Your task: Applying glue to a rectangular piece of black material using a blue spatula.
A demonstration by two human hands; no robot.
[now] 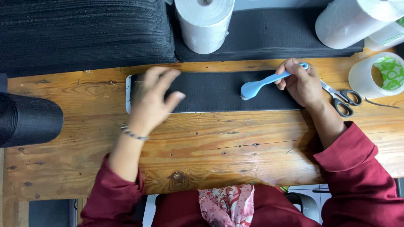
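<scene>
A long black fabric strip (212, 90) lies flat across a wooden table (202, 143), with a white edge showing at its left end. My left hand (153, 98) rests on the strip's left part, fingers spread and slightly blurred. My right hand (301, 82) grips the handle of a light blue brush (256, 86), whose head touches the strip near its middle.
Stacks of black fabric (84, 33) fill the back of the table. A white roll (204, 23) stands behind the strip, more rolls (353, 21) and tape rolls (378, 75) at the right. Scissors (343, 98) lie beside my right hand. A black roll (25, 120) sits at the left.
</scene>
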